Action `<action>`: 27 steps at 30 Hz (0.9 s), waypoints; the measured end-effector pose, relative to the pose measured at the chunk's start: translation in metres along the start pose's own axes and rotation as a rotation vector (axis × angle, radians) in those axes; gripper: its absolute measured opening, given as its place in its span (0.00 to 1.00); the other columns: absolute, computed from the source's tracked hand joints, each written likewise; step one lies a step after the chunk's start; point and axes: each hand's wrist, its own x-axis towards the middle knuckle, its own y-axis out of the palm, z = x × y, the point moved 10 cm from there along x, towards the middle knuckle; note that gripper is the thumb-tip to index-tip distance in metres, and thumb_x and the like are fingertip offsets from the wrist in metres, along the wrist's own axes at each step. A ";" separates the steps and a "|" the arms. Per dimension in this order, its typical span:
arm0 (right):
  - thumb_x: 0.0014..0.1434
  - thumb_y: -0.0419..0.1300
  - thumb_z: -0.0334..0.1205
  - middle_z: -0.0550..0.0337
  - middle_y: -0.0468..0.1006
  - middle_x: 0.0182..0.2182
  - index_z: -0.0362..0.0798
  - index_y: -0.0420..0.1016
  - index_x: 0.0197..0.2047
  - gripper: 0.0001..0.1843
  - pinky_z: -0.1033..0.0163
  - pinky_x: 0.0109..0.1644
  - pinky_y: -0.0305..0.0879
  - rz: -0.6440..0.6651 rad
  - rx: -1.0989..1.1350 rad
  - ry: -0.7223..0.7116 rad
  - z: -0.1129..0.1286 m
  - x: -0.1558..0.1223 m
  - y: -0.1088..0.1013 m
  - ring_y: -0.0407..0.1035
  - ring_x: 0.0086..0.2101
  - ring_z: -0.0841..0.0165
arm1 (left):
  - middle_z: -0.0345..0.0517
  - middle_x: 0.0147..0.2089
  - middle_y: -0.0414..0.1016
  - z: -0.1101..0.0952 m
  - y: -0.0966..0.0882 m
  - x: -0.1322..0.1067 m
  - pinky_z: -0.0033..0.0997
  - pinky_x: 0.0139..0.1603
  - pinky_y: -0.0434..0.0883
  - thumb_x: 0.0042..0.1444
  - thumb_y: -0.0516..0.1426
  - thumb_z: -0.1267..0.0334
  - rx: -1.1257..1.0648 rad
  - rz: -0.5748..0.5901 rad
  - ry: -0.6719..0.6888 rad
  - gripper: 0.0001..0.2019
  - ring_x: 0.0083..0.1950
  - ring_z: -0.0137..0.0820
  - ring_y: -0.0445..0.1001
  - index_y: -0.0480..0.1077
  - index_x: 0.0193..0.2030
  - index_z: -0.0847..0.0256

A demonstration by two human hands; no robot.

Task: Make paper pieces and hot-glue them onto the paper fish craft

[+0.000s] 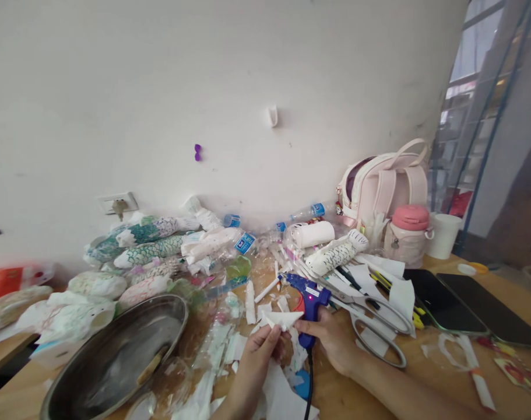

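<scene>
My left hand [260, 350] pinches a folded piece of white paper [283, 319], pointed at its right end, between thumb and fingers. Just to the right, my right hand [333, 341] is closed around the handle of a blue hot glue gun [311, 297] with a small red light lit on its side. The gun's nozzle points up and left, above the paper. A black cord [309, 382] runs down from the handle. Beside my right wrist lie large grey-handled scissors [381, 326]. White paper scraps [279, 385] lie beneath both hands.
At left stands an oval metal basin [178, 312] with a brownish object inside. Several paper-wrapped fish shapes [149, 251] are piled behind it, and another fish [333, 256] lies right of centre. A pink backpack [379, 189], pink-lidded jar [407, 236], white cup [443, 236] and dark phone [444, 300] occupy the right.
</scene>
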 end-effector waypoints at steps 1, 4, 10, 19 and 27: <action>0.39 0.72 0.39 0.61 0.80 0.33 0.47 0.74 0.39 0.21 0.59 0.44 0.65 -0.005 0.003 0.001 0.000 0.000 0.000 0.72 0.37 0.61 | 0.38 0.16 0.66 -0.001 0.000 0.000 0.28 0.27 0.57 0.38 0.61 0.39 0.017 -0.001 0.009 0.24 0.22 0.28 0.60 0.70 0.17 0.62; 0.39 0.72 0.39 0.60 0.80 0.34 0.47 0.74 0.38 0.21 0.59 0.45 0.64 -0.017 0.011 0.001 0.000 -0.001 -0.001 0.71 0.37 0.62 | 0.38 0.16 0.65 -0.004 0.000 0.000 0.28 0.28 0.58 0.38 0.60 0.39 0.072 -0.003 0.033 0.24 0.22 0.28 0.60 0.68 0.15 0.60; 0.39 0.71 0.39 0.61 0.80 0.31 0.47 0.74 0.37 0.20 0.58 0.44 0.65 -0.027 0.016 0.018 0.000 -0.003 0.001 0.72 0.34 0.62 | 0.38 0.16 0.63 -0.009 -0.001 0.001 0.27 0.27 0.59 0.41 0.58 0.39 0.142 -0.010 0.087 0.24 0.22 0.29 0.60 0.67 0.14 0.59; 0.38 0.71 0.39 0.61 0.79 0.30 0.48 0.74 0.38 0.21 0.59 0.44 0.65 -0.030 0.036 0.034 -0.002 -0.003 0.001 0.72 0.34 0.62 | 0.44 0.21 0.69 -0.033 -0.002 -0.004 0.29 0.33 0.62 0.50 0.57 0.49 0.347 -0.008 0.313 0.19 0.27 0.34 0.65 0.69 0.15 0.58; 0.36 0.72 0.39 0.63 0.78 0.27 0.47 0.76 0.35 0.20 0.61 0.40 0.64 -0.058 0.050 0.049 -0.003 -0.003 -0.001 0.70 0.31 0.65 | 0.46 0.23 0.70 -0.045 0.003 -0.009 0.30 0.37 0.63 0.53 0.56 0.53 0.418 0.034 0.411 0.17 0.30 0.37 0.66 0.71 0.17 0.57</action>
